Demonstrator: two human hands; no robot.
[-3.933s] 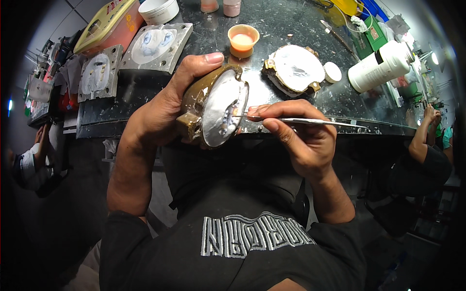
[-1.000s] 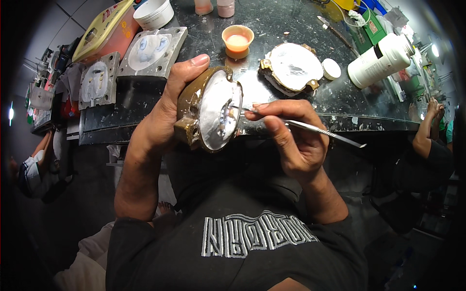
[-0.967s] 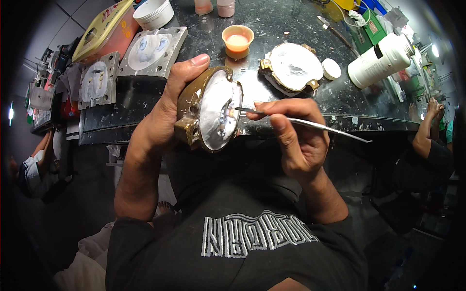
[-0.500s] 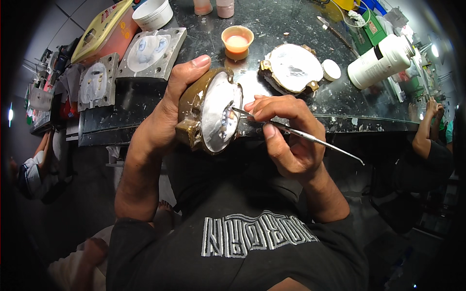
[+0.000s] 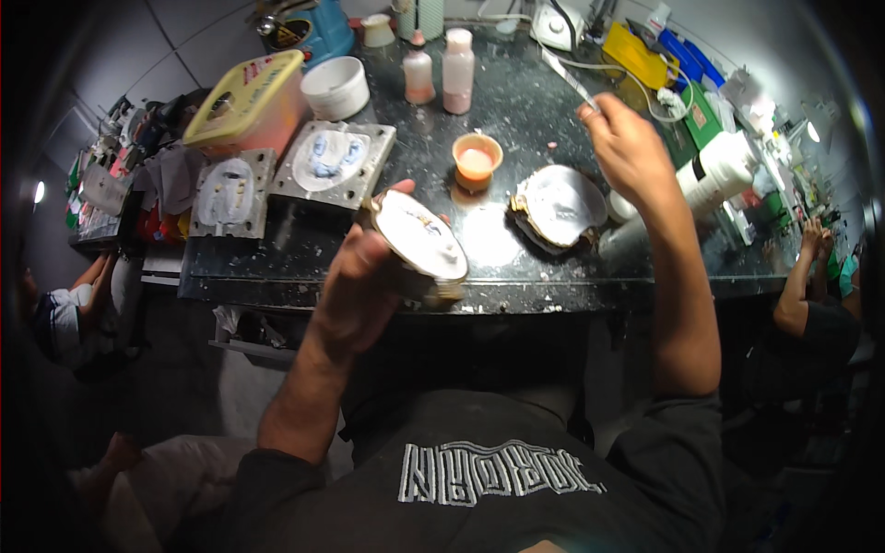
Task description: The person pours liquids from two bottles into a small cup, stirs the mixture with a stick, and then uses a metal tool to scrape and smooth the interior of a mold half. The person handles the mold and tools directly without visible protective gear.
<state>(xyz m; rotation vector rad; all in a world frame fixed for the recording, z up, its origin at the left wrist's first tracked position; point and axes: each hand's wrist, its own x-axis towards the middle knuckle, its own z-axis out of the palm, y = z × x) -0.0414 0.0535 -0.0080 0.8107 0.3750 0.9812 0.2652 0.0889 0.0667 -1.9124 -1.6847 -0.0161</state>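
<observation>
In my left hand (image 5: 355, 272) is half of a brass-coloured dental flask filled with white plaster (image 5: 422, 232), tilted with its pale face up and a dark hollow in the middle. My fingers wrap round its underside and rim. My right hand (image 5: 627, 147), closed, is raised over the back right of the bench and grips a knife (image 5: 570, 77), its pale blade pointing up and left. Most of the handle is hidden in the fist. Below this hand lies a second flask half (image 5: 562, 205) with smooth white plaster.
An orange cup (image 5: 476, 164) stands mid-bench (image 5: 415, 152), two pink bottles (image 5: 457, 74) behind it. Two grey flask plates (image 5: 336, 161) with plaster, a white tub (image 5: 335, 89) and a yellow-lidded box (image 5: 244, 103) are left. A large white bottle (image 5: 710, 184) lies right; other people sit at both sides.
My right hand has left the flask and gone up and right, now with the knife that lay on the bench. The thin metal probe is out of sight. The flask half has tilted face up.
</observation>
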